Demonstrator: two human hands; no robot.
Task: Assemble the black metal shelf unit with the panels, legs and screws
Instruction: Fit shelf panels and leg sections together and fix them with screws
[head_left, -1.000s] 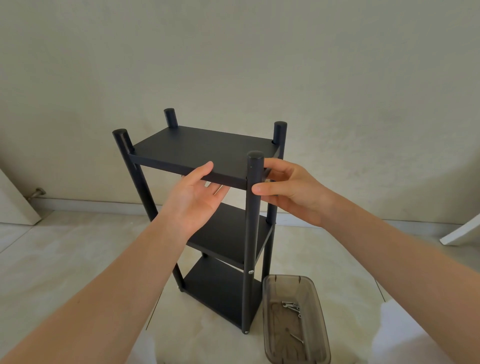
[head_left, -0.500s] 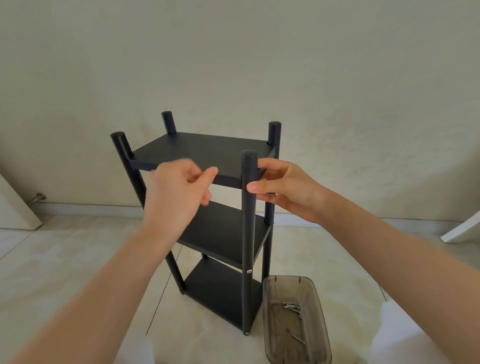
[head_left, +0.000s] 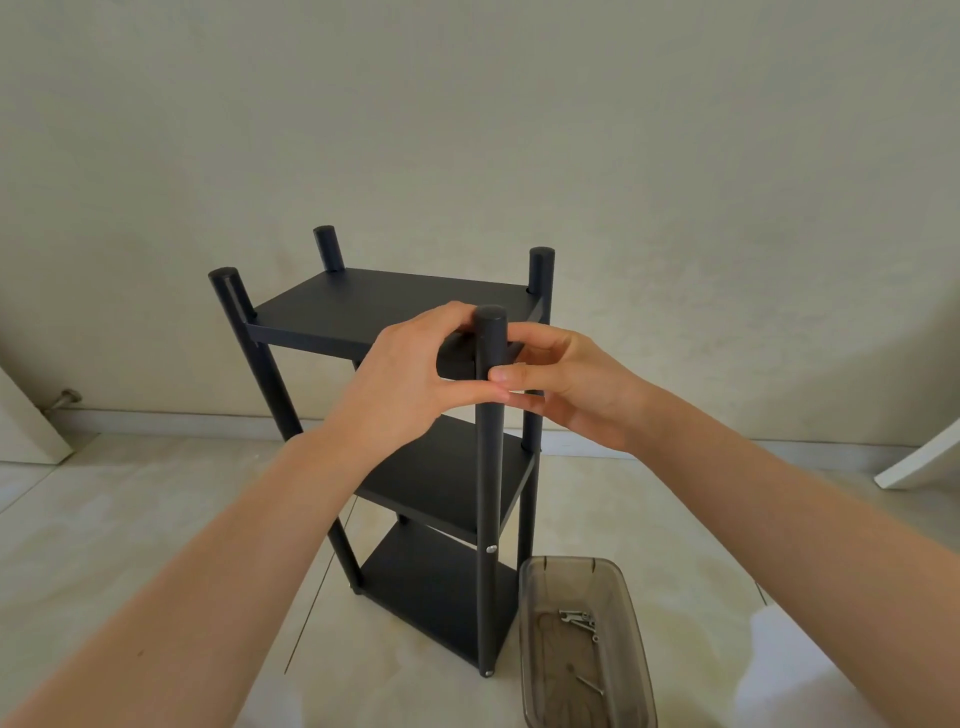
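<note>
The black metal shelf unit stands upright on the floor with its top panel (head_left: 374, 306), middle panel (head_left: 441, 478) and bottom panel (head_left: 426, 592) between four round legs. My left hand (head_left: 405, 384) grips the top panel's near right corner, fingers above and thumb below, reaching across the front leg (head_left: 488, 493). My right hand (head_left: 576, 389) pinches that leg at the same height, thumb on its front and fingers behind. Whether a screw is between the fingers is hidden. A silver screw head (head_left: 490, 548) shows lower on this leg.
A smoky clear plastic tray (head_left: 571, 564) with several loose screws (head_left: 579, 621) lies on the tiled floor right of the shelf's foot. A white board (head_left: 919, 462) leans at the right edge, another white panel (head_left: 26, 426) and a door stop (head_left: 65, 399) at the left. The wall is close behind.
My left hand has moved right from the top panel's front edge to its near right corner, closing around it until its thumb meets my right hand's fingers. My right hand stayed on the leg.
</note>
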